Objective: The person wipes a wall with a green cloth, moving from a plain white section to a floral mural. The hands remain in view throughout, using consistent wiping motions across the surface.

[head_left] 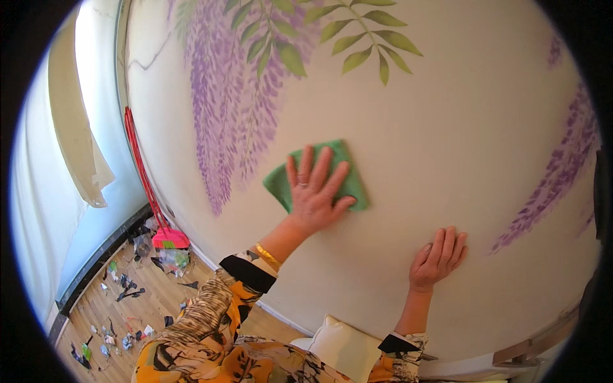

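My left hand lies with fingers spread on a green cloth, pressing it flat against a cream wall. The cloth's corners stick out around the fingers and below the palm. Lower and to the right, my right hand rests against the bare wall, its fingers side by side and slightly bent, with nothing seen in it. Purple hanging blossoms and green leaves are painted on the wall, above and left of the cloth. Another painted purple cluster is farther right.
A pink-headed broom with a red handle leans in the left corner. Scraps and plastic bits litter the wooden floor. White curtain fabric hangs at the left. Below my arms lies a cream cushion; a brown wooden piece is at lower right.
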